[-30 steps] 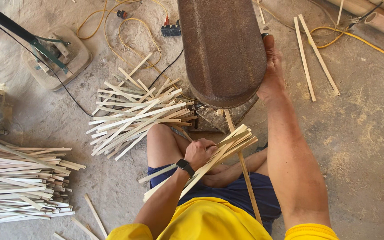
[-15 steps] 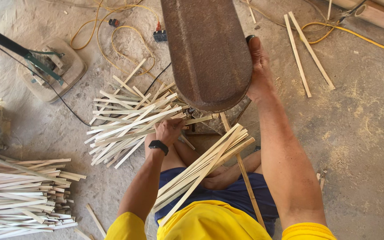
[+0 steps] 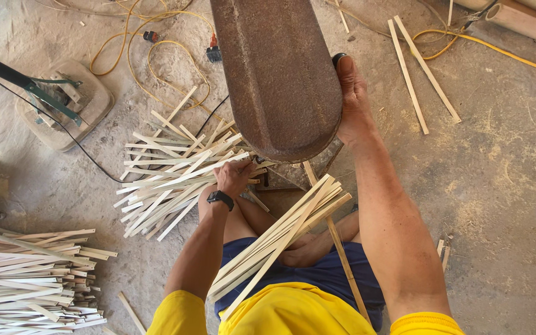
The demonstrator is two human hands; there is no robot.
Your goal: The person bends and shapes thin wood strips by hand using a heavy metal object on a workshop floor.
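Bamboo strips lie in a bundle across the lap, slanting from the yellow shirt up toward the machine. One longer single strip crosses beneath them, angled the other way. Left hand, black wristwatch on the wrist, is reaching past the knee; grip closed on a strip at the near edge of the loose pile scattered on the floor. Right hand pressed flat, fingers together, against the side of the rusty brown guard, clamped on nothing. That guard blocks the view of the work area under it. Left foreground: neat stack of split strips. Farther out: yellow cable looped on dusty concrete, grey machine base, two stray strips beyond the right hand.
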